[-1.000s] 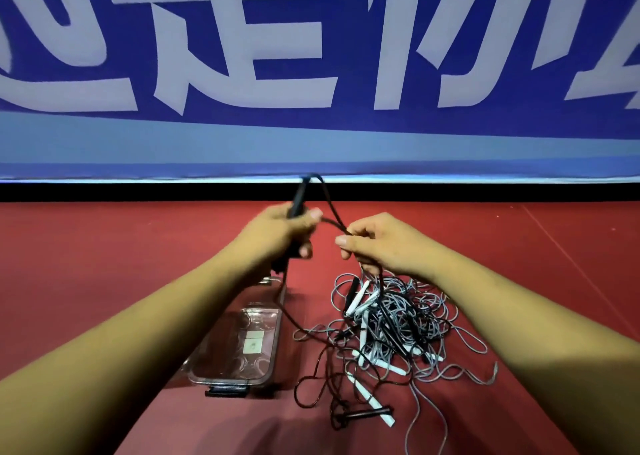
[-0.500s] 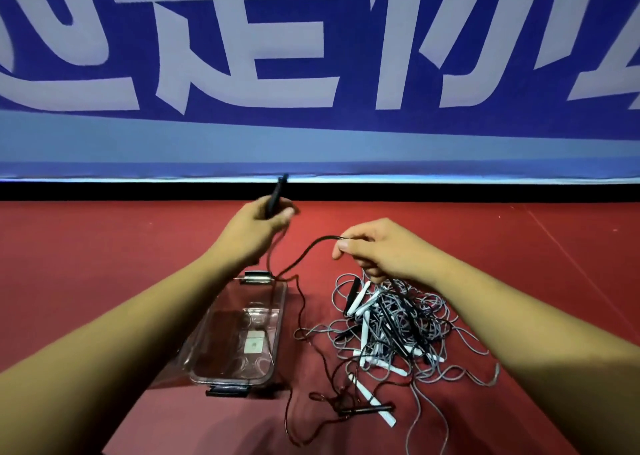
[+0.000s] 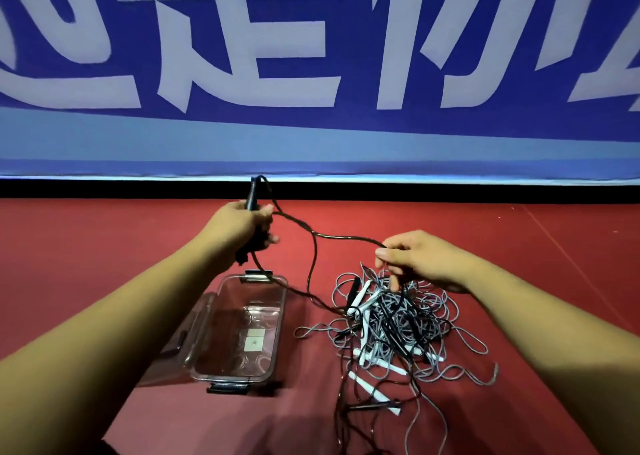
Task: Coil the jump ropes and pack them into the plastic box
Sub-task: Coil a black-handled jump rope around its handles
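My left hand (image 3: 239, 226) grips the black handle (image 3: 252, 194) of a dark jump rope, held upright above the far end of the clear plastic box (image 3: 277, 330). The dark rope (image 3: 313, 246) loops from that handle across to my right hand (image 3: 415, 257), which pinches it between thumb and fingers above the pile. A tangled pile of grey and black ropes with white and black handles (image 3: 388, 326) lies on the red floor right of the box. The box stands open with nothing in it but a small label on its bottom.
The red floor (image 3: 104, 246) runs back to a black strip and a blue banner with large white characters (image 3: 311, 73). The box's lid (image 3: 180, 336) hangs open on its left side. Loose rope ends (image 3: 349, 416) trail toward me from the pile.
My hands have drawn apart: the right one moved right and down toward the pile, stretching a longer span of dark rope between them. The left hand stays raised with the handle.
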Action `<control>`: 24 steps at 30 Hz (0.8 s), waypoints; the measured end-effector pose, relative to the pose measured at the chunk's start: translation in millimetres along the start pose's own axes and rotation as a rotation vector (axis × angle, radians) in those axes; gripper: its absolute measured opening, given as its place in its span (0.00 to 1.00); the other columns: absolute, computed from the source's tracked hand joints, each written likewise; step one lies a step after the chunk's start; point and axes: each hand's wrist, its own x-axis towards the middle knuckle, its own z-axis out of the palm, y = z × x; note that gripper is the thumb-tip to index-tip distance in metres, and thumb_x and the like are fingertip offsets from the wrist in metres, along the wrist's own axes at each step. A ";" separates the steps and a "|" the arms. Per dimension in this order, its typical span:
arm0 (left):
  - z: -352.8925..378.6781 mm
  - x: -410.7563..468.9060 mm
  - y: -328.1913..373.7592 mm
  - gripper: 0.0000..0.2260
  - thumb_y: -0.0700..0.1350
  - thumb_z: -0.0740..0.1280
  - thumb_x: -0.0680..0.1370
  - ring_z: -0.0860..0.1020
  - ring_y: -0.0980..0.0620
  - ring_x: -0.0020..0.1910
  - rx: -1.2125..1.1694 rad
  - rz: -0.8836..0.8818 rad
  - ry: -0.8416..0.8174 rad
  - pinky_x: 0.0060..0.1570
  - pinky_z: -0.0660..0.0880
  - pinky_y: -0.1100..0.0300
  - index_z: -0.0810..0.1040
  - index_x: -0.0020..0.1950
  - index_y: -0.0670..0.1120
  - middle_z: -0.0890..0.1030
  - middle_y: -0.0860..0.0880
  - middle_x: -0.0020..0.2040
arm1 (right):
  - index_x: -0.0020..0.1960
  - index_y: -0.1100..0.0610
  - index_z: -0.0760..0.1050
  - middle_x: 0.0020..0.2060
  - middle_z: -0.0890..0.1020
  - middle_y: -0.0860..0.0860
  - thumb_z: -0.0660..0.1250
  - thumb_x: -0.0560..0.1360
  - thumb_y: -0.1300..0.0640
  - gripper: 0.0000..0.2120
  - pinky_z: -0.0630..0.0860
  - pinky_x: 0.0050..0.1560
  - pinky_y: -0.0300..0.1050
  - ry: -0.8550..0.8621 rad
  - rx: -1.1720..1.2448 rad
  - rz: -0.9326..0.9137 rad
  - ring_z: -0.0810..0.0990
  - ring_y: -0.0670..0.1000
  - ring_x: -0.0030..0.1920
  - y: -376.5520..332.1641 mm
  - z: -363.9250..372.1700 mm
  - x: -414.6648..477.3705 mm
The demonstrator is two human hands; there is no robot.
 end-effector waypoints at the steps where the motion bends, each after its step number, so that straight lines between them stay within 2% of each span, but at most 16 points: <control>1: -4.2 2.8 -5.1 0.03 0.39 0.66 0.80 0.83 0.44 0.36 0.191 0.000 -0.011 0.35 0.78 0.56 0.75 0.47 0.41 0.78 0.41 0.39 | 0.45 0.61 0.79 0.26 0.69 0.49 0.62 0.81 0.56 0.11 0.72 0.35 0.45 0.010 0.021 -0.004 0.75 0.51 0.27 -4.7 3.8 -0.2; 2: -8.0 5.6 -9.7 0.04 0.39 0.67 0.80 0.83 0.41 0.45 0.400 0.036 -0.002 0.42 0.78 0.53 0.78 0.53 0.40 0.81 0.40 0.46 | 0.44 0.60 0.79 0.25 0.68 0.48 0.62 0.81 0.56 0.12 0.68 0.31 0.42 0.015 0.017 -0.013 0.69 0.49 0.25 -10.7 9.4 -0.2; 3: -9.6 4.4 -10.4 0.08 0.39 0.67 0.79 0.82 0.42 0.51 0.561 0.083 0.012 0.47 0.75 0.55 0.78 0.58 0.41 0.82 0.43 0.51 | 0.44 0.59 0.80 0.25 0.67 0.48 0.63 0.81 0.55 0.12 0.67 0.29 0.41 0.017 -0.010 -0.030 0.66 0.47 0.25 -18.6 14.5 -1.1; 4: -7.6 1.2 -8.7 0.11 0.39 0.68 0.79 0.80 0.44 0.54 0.610 0.137 -0.007 0.51 0.73 0.57 0.78 0.61 0.42 0.81 0.46 0.55 | 0.44 0.58 0.81 0.26 0.67 0.49 0.63 0.80 0.55 0.12 0.66 0.28 0.40 0.017 -0.051 -0.054 0.65 0.47 0.25 -27.1 19.9 -1.8; 7: 10.5 -22.6 1.3 0.10 0.41 0.67 0.80 0.80 0.47 0.60 0.299 0.175 -0.289 0.63 0.76 0.52 0.79 0.61 0.41 0.82 0.44 0.59 | 0.45 0.59 0.82 0.27 0.67 0.53 0.64 0.80 0.55 0.11 0.65 0.26 0.39 -0.007 -0.074 -0.148 0.64 0.50 0.27 -52.9 32.8 -3.1; 9: 22.6 -36.0 4.7 0.10 0.43 0.64 0.81 0.80 0.49 0.59 0.192 0.159 -0.516 0.63 0.76 0.54 0.79 0.60 0.41 0.82 0.42 0.57 | 0.44 0.60 0.81 0.25 0.67 0.49 0.64 0.80 0.56 0.11 0.63 0.26 0.40 0.018 0.007 -0.191 0.64 0.48 0.25 -65.2 38.2 -2.0; 11: 30.5 -42.7 7.2 0.09 0.45 0.63 0.81 0.82 0.47 0.51 0.154 0.165 -0.636 0.57 0.77 0.53 0.78 0.52 0.41 0.82 0.40 0.46 | 0.42 0.60 0.79 0.23 0.66 0.47 0.63 0.80 0.59 0.11 0.61 0.25 0.38 0.055 0.113 -0.203 0.62 0.46 0.23 -70.9 38.4 1.0; 13: 32.4 -40.3 10.5 0.08 0.46 0.66 0.80 0.80 0.47 0.39 0.101 0.198 -0.568 0.45 0.73 0.53 0.74 0.44 0.44 0.79 0.46 0.37 | 0.42 0.62 0.78 0.23 0.66 0.49 0.63 0.80 0.59 0.11 0.62 0.26 0.38 0.039 0.138 -0.221 0.63 0.46 0.22 -68.7 34.7 1.7; 15: 29.1 -31.9 15.4 0.09 0.45 0.67 0.80 0.75 0.51 0.32 -0.048 0.188 -0.355 0.37 0.65 0.56 0.71 0.40 0.47 0.74 0.51 0.30 | 0.43 0.61 0.79 0.25 0.71 0.52 0.64 0.80 0.57 0.11 0.67 0.28 0.38 0.017 -0.022 -0.196 0.70 0.47 0.23 -54.9 28.3 1.3; 17: 17.2 -21.2 22.8 0.09 0.44 0.65 0.81 0.71 0.53 0.30 -0.264 0.152 -0.161 0.33 0.61 0.59 0.69 0.41 0.49 0.71 0.54 0.27 | 0.42 0.60 0.79 0.27 0.76 0.53 0.65 0.79 0.55 0.11 0.69 0.30 0.38 -0.027 -0.237 -0.075 0.74 0.46 0.25 -30.2 20.0 -0.5; 19: -0.7 -8.3 25.5 0.09 0.44 0.64 0.81 0.70 0.54 0.29 -0.350 0.118 0.004 0.30 0.60 0.60 0.70 0.42 0.50 0.72 0.54 0.27 | 0.41 0.58 0.79 0.27 0.76 0.50 0.65 0.79 0.54 0.11 0.69 0.32 0.39 -0.091 -0.315 0.066 0.75 0.46 0.26 -7.1 14.1 -4.2; 22: -23.2 9.1 8.8 0.06 0.43 0.65 0.81 0.75 0.54 0.27 -0.096 0.041 0.123 0.29 0.65 0.61 0.74 0.44 0.46 0.77 0.47 0.32 | 0.42 0.59 0.79 0.23 0.72 0.46 0.64 0.80 0.54 0.12 0.68 0.30 0.37 -0.066 -0.210 0.096 0.71 0.44 0.24 -1.6 13.2 -5.4; 24: -32.0 16.0 -8.9 0.02 0.40 0.67 0.80 0.78 0.50 0.32 0.321 0.001 0.088 0.34 0.73 0.57 0.77 0.50 0.42 0.79 0.41 0.39 | 0.41 0.55 0.80 0.23 0.71 0.44 0.65 0.80 0.52 0.12 0.66 0.30 0.38 -0.037 -0.216 0.020 0.68 0.45 0.25 -15.4 18.5 -2.4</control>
